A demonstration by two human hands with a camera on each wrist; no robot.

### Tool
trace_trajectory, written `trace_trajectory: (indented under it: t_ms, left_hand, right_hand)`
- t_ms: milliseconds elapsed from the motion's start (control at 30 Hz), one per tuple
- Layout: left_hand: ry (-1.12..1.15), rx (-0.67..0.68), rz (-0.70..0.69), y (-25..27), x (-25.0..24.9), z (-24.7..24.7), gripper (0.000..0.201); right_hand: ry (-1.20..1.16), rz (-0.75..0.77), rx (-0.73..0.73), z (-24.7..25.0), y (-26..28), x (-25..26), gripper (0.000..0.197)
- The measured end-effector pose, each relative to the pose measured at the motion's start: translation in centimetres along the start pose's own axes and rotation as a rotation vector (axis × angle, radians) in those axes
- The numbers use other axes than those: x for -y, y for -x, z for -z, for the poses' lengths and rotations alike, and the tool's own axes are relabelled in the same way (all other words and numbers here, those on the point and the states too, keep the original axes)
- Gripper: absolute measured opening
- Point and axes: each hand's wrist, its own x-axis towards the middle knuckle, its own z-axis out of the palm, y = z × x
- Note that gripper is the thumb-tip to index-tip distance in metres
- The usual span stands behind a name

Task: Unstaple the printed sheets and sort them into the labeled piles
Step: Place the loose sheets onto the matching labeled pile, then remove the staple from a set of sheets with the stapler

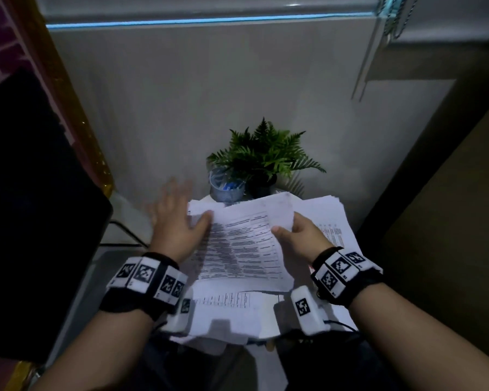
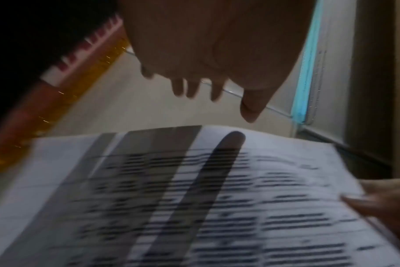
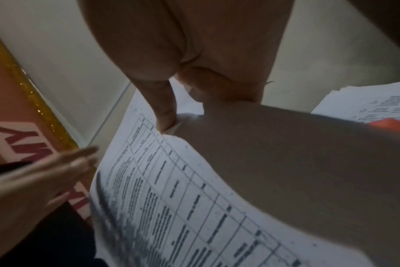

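Observation:
A printed sheet with a table of text is held up over the paper piles. My right hand pinches its right edge between thumb and fingers, and the pinch shows close up in the right wrist view. My left hand is open with fingers spread and blurred, at the sheet's left edge. In the left wrist view the left hand hovers above the sheet and casts finger shadows on it. No staple or staple remover is visible.
Paper piles lie under the sheet: one at the right, one at the front, one at the back left. A potted fern and a clear cup stand behind them. A black panel fills the left.

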Motion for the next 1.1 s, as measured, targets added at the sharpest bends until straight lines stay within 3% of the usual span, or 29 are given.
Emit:
trace_trajectory:
  t_ms: [100,167,333,433,500,533,633,733,900,1100]
  left_hand:
    - [0.075,0.208,-0.255,-0.9,-3.4,-1.4,0.054]
    - [0.108,0.221,-0.34,-1.0,-4.7,-2.5,0.044]
    - [0.394,0.114,-0.209,-1.3,-5.3,-4.8,0.028]
    - [0.474,0.112,-0.179,-1.5,-5.3,-5.6,0.029]
    - [0.492,0.106,-0.16,-1.7,-5.1,-5.9,0.03]
    - [0.495,0.103,-0.153,-1.7,-5.0,-6.1,0.03]
    - [0.493,0.111,-0.143,-1.7,-4.7,-6.6,0.03]
    - [0.504,0.108,-0.125,-1.5,-4.4,-7.0,0.03]
    - [0.514,0.103,-0.115,-1.4,-4.2,-7.2,0.029]
    - [0.507,0.092,-0.124,-0.9,-4.8,-6.4,0.029]
  right_hand:
    - [0.182,-0.006,0.024,-0.4,-0.6,-0.7,0.031]
    - [0.208,-0.017,0.031,-0.2,-1.4,-1.6,0.042]
    - [0.125,0.022,0.019,0.2,-1.1,-1.2,0.026]
    - [0.046,-0.008,-0.168,2.1,-2.3,-1.6,0.03]
    - [0.212,-0.071,-0.322,3.9,-3.9,-2.8,0.034]
    - [0.348,-0.139,-0.332,4.6,-4.6,-3.6,0.04]
    - [0.686,-0.363,-0.139,4.8,-5.9,-5.9,0.067]
    - [0.811,-0.378,-0.08,3.9,-6.5,-7.5,0.052]
    - [0.757,-0.399,-0.175,2.7,-6.8,-7.9,0.05]
    - [0.147,-0.217,-0.332,4.9,-5.4,-3.6,0.033]
